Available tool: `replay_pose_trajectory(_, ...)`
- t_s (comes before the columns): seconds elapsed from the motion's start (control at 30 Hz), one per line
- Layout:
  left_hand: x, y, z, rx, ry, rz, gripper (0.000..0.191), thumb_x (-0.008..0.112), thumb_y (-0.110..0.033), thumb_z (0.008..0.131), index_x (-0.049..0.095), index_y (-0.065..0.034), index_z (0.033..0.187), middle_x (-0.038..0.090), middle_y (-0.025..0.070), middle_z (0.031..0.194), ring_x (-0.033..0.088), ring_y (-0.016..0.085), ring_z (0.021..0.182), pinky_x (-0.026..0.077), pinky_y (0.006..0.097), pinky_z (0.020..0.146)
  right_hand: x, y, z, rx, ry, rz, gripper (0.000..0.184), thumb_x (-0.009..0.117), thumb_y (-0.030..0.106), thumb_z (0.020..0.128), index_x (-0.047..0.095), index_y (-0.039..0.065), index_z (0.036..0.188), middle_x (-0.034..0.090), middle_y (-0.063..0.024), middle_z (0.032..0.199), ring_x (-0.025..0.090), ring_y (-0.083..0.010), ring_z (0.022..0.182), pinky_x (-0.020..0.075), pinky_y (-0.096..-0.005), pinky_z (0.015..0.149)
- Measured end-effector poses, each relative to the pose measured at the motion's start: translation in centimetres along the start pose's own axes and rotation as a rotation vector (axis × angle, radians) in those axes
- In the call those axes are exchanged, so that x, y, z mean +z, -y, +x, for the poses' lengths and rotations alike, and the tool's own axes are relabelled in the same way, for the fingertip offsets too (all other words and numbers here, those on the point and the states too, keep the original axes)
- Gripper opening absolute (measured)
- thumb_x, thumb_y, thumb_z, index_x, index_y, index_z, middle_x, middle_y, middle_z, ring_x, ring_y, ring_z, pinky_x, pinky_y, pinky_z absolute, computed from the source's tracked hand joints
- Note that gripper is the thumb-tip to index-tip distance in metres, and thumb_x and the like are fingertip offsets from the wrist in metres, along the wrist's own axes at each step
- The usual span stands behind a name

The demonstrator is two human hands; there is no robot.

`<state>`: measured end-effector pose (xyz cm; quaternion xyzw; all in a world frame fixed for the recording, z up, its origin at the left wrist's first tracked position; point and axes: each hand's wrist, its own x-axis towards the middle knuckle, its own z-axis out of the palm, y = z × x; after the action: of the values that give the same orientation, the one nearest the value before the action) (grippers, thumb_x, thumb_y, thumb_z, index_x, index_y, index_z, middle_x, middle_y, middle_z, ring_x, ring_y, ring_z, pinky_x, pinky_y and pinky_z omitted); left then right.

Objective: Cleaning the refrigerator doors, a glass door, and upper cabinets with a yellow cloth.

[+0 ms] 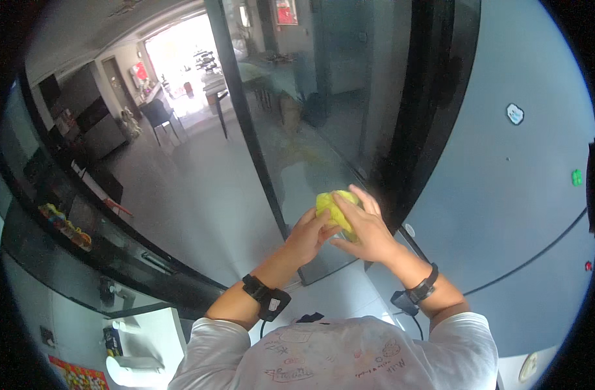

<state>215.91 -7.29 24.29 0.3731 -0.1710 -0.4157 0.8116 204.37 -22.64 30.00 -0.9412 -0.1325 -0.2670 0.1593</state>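
Note:
Both of my hands meet around a yellow cloth, bunched up in front of the dark-framed sliding glass door. My left hand grips its lower left side, with the thumb on the cloth. From the right, my right hand lies over its top and right side, fingers bent around it. The glass panel is just beyond the cloth; whether the cloth touches it I cannot tell. Each forearm wears a black strap with a small box and a cable.
To the right stands a large blue-grey panel with small magnets or stickers. A doorway at the left opens onto a grey floor with a dark chair further back. A white shelf-like unit stands at the lower left.

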Motion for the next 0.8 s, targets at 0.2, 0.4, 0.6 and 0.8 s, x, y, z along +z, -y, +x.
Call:
replay_pose_trajectory(0.2,1.2,-5.8,-1.2,0.693,-0.173,1.401,0.03,0.05,-0.025,0.105,0.058,-0.0055,0.127,0.059,0.0044,0.114,0.058,0.017,0.101,0.047,0.0312,0.093,1.7,-6.5,4.3,-0.087,-0.427,0.315,0.053,0.065,-0.004,0.081,0.056,0.002,0.133,0.049,-0.0199,0.143,0.048,-0.0375,0.131,0.0416,-0.0411,0.109)
replay_pose_trajectory(0.4,0.2,-12.5,-2.1,1.036,-0.81,1.029,0.047,0.046,-0.037,0.106,0.053,-0.0026,0.137,0.06,0.0093,0.121,0.053,0.021,0.117,0.039,0.0341,0.104,-16.9,-2.2,22.8,-0.521,-1.076,0.058,0.045,0.048,-0.002,0.082,0.061,0.005,0.124,0.059,-0.0184,0.126,0.052,-0.0375,0.122,0.0407,-0.0442,0.105)
replay_pose_trajectory(0.6,-1.7,-13.7,1.2,0.692,-0.487,0.639,0.069,0.024,-0.058,0.106,0.047,-0.0049,0.143,0.056,0.0125,0.137,0.048,0.022,0.131,0.028,0.0384,0.115,-20.5,2.7,36.7,-0.584,-1.059,-0.509,0.05,0.055,0.018,0.086,0.057,0.011,0.135,0.05,-0.0138,0.145,0.041,-0.0386,0.137,0.0314,-0.0519,0.114)
replay_pose_trajectory(0.8,-2.2,-13.4,0.9,0.594,-0.391,0.466,0.073,0.021,-0.062,0.104,0.048,-0.0069,0.143,0.059,0.0069,0.131,0.052,0.019,0.124,0.033,0.037,0.111,-5.0,-0.1,28.0,-0.666,-0.893,-0.168,0.046,0.067,0.017,0.081,0.065,0.022,0.127,0.06,-0.0059,0.131,0.054,-0.0297,0.12,0.0426,-0.0461,0.1)
